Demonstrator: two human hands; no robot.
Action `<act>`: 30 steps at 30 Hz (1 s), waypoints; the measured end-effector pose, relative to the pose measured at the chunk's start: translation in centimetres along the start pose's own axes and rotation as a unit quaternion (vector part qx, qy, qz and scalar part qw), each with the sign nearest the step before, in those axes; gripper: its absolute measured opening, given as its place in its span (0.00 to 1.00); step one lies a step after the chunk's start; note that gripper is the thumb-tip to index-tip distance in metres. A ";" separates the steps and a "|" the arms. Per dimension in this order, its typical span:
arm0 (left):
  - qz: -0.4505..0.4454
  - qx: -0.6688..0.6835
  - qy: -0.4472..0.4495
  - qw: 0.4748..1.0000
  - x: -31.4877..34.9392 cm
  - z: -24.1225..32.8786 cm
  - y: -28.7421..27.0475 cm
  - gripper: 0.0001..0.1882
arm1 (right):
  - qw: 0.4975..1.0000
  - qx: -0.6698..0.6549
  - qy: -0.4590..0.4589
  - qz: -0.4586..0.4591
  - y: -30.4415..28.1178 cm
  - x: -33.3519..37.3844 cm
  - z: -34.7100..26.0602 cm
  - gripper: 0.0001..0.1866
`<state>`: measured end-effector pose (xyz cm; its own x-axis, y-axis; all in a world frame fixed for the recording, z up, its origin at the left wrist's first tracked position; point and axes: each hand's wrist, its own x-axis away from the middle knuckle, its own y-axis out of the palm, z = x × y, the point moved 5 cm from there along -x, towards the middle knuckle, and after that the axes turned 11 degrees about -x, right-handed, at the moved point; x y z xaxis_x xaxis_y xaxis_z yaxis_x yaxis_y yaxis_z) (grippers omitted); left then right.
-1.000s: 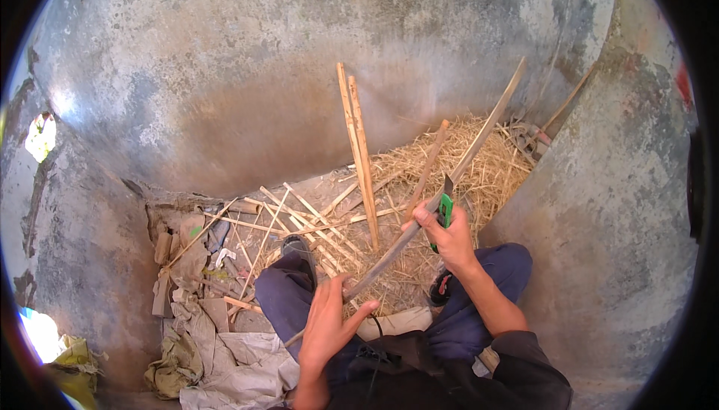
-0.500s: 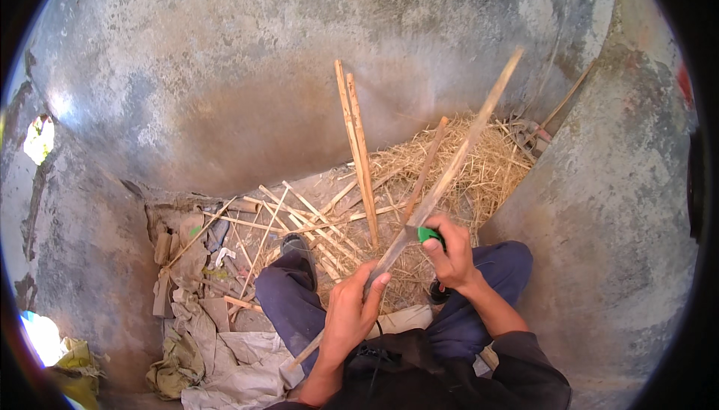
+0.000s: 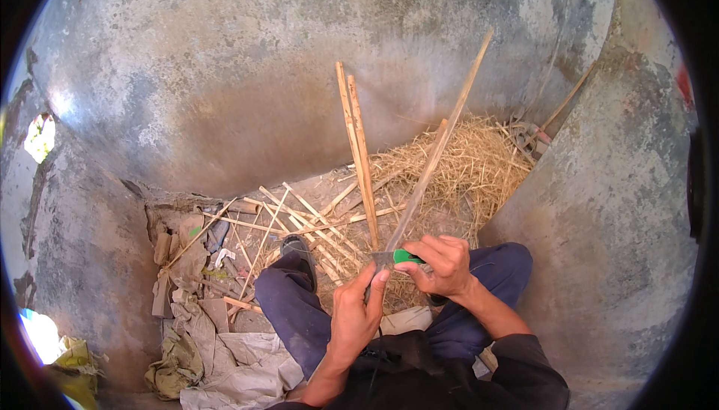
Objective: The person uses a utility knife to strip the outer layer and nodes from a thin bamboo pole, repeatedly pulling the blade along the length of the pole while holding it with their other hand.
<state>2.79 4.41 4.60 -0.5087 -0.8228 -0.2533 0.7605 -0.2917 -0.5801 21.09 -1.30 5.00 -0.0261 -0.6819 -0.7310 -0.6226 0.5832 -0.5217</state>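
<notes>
My left hand (image 3: pixel 353 313) is closed round the lower part of a long bamboo strip (image 3: pixel 422 185). The strip slants up and away to the right, its thin end in front of the far wall. In my right hand (image 3: pixel 443 266) is a knife with a green handle (image 3: pixel 408 256). Its grey blade (image 3: pixel 383 259) lies against the strip just above my left thumb and points left. The two hands are close together above my lap. The strip's lower end is hidden behind my left hand.
Two upright strips (image 3: pixel 359 155) lean on the far wall (image 3: pixel 247 73). A heap of straw-like shavings (image 3: pixel 472 163) lies at the far right, behind another stick (image 3: pixel 443 127). Loose strips (image 3: pixel 322 238) litter the floor. Crumpled sacking (image 3: pixel 243 365) is beside my left leg.
The knife has moved left and nearer along the strip, toward my left hand. The strip has swung left and now stands steeper.
</notes>
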 end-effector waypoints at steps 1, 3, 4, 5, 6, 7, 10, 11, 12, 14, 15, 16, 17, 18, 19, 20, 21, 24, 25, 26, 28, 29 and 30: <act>-0.007 0.001 -0.006 1.000 0.1 0.0 -0.1 0.16 | 1.000 0.005 -0.006 -0.005 -0.2 -0.1 0.1 0.18; -0.034 -0.010 -0.050 0.998 0.7 -0.3 -0.3 0.15 | 0.998 0.000 0.022 0.060 -0.9 -0.3 2.4 0.19; -0.047 -0.015 -0.070 0.996 1.0 -0.6 -0.4 0.15 | 0.995 -0.001 0.036 0.093 -1.5 -0.4 4.0 0.20; -0.057 -0.018 -0.080 0.995 1.6 -1.0 -0.5 0.15 | 0.991 -0.001 0.052 0.123 -2.4 -0.5 5.9 0.21; -0.067 -0.019 -0.089 0.994 2.3 -1.6 -0.5 0.15 | 0.986 0.000 0.068 0.153 -3.5 -0.7 7.8 0.23; -0.075 -0.022 -0.100 0.992 3.1 -2.2 -0.7 0.15 | 0.984 0.018 0.086 0.156 -4.4 -0.8 9.6 0.23; -0.107 0.019 -0.116 0.987 5.4 -4.5 -0.7 0.15 | 0.969 0.056 0.183 0.157 -8.1 -1.9 13.5 0.22; -0.120 0.035 -0.114 0.986 5.9 -5.1 -0.6 0.16 | 0.960 0.066 0.223 0.156 -9.1 -1.9 14.2 0.21; -0.130 0.050 -0.112 0.984 6.1 -5.6 -0.8 0.16 | 0.960 0.036 0.225 0.162 -9.5 -1.9 14.5 0.20; -0.151 0.074 -0.114 0.979 6.0 -6.6 -1.1 0.18 | 0.958 -0.025 0.227 0.175 -10.1 -2.0 14.7 0.19; -0.165 0.085 -0.121 0.975 6.0 -7.2 -1.2 0.20 | 0.958 -0.047 0.232 0.161 -9.6 -2.0 14.3 0.18; -0.177 0.096 -0.129 0.971 6.0 -7.7 -1.1 0.22 | 0.958 -0.069 0.236 0.147 -8.7 -1.7 13.6 0.18; -0.192 0.130 -0.140 0.963 6.0 -8.4 -0.7 0.24 | 0.957 -0.091 0.240 0.133 -7.7 -1.3 12.7 0.17; -0.205 0.167 -0.150 0.953 5.9 -9.3 -0.2 0.25 | 0.953 -0.120 0.254 0.112 -6.5 -0.8 11.8 0.17; -0.219 0.200 -0.159 0.942 5.9 -9.4 0.1 0.27 | 0.947 -0.151 0.267 0.093 -5.2 -0.2 11.0 0.17; -0.226 0.209 -0.157 0.939 5.8 -9.3 0.3 0.28 | 0.944 -0.175 0.265 0.083 -3.9 0.4 9.9 0.18; -0.234 0.223 -0.154 0.934 5.5 -8.9 0.6 0.29 | 0.942 -0.195 0.264 0.072 -3.0 0.7 8.8 0.19; -0.268 0.286 -0.166 0.905 5.0 -8.4 1.5 0.31 | 0.940 -0.229 0.249 0.044 -1.1 0.8 5.8 0.21; -0.281 0.312 -0.173 0.891 5.0 -8.2 1.7 0.31 | 0.943 -0.227 0.240 0.030 -0.8 1.0 5.3 0.21; -0.287 0.322 -0.185 0.883 5.0 -8.0 1.8 0.31 | 0.946 -0.225 0.231 0.016 -0.5 1.2 4.9 0.21; -0.302 0.343 -0.207 0.865 4.9 -7.4 1.8 0.32 | 0.959 -0.191 0.207 -0.005 -0.5 1.1 3.4 0.19; -0.299 0.344 -0.208 0.866 4.7 -7.2 1.7 0.32 | 0.964 -0.180 0.195 0.003 -0.3 1.0 2.6 0.18; -0.295 0.346 -0.208 0.866 4.6 -7.1 1.7 0.32 | 0.969 -0.168 0.184 0.010 0.0 1.0 1.8 0.18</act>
<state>-1.12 3.60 -2.99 -0.8116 -0.4929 0.3136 0.5501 -0.8255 0.1262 22.46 -1.14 3.46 -0.2784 -0.8194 -0.5011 -0.8365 0.4632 -0.2926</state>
